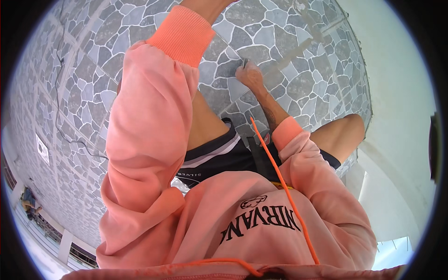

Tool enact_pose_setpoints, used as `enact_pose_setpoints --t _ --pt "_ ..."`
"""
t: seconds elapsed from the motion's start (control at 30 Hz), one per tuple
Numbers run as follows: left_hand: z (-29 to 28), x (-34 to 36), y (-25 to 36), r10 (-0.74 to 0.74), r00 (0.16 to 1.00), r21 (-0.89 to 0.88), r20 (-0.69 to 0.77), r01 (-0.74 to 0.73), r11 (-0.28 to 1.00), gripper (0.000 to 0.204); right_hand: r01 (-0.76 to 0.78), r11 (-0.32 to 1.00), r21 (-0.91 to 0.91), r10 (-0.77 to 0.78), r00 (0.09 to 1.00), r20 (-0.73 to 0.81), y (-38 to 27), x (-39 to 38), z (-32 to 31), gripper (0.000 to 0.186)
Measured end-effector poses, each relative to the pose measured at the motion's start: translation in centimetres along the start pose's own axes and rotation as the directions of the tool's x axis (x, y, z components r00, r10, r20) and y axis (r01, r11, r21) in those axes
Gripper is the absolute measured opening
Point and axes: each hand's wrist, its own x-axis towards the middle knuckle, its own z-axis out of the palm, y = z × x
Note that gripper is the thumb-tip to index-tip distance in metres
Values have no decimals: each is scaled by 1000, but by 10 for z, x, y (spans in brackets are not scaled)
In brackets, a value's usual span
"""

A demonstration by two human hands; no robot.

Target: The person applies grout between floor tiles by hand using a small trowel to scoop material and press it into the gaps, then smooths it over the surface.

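Observation:
My right hand (250, 74) is closed and held low against the stone-patterned tile floor (298, 88), close to a joint between tiles. A small dark edge shows at its fingertips, too little to name the thing it grips. My left arm (154, 88), in a salmon sleeve, reaches forward past the right one. Only its wrist and a sliver of the hand (229, 2) show at the top edge, so its fingers are hidden. Greyish smears (291, 53) run along the tile joints ahead of my right hand.
A pale wall (396, 79) rises along the right side. On the left, a dark cable (59, 107) winds over the tiles, near a small white rectangular item (42, 149). Another person (29, 203) is far off at the lower left. My bare knee (347, 130) is beside the right wall.

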Motion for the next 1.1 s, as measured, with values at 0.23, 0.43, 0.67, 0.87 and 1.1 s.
enact_pose_setpoints --t 0.23,0.43,0.67,0.87,1.1 --pt "-7 -5 5 7 999 -23 -53 -8 1000 23 18 999 -44 -9 981 194 2 21 -51 34" --pt "-12 -3 9 2 999 -33 -48 -3 999 25 523 613 -592 -408 851 330 -12 -1 3 21" --pt "-28 -12 5 -17 997 -43 -75 14 999 27 33 983 -181 5 979 205 38 15 -53 29" --pt "-19 -9 9 36 997 -71 -75 -42 997 25 -45 999 -14 45 999 -5 -10 25 7 35" --pt "-22 -13 16 25 998 -145 -52 -33 989 22 148 989 30 -151 972 182 -37 84 -30 27"
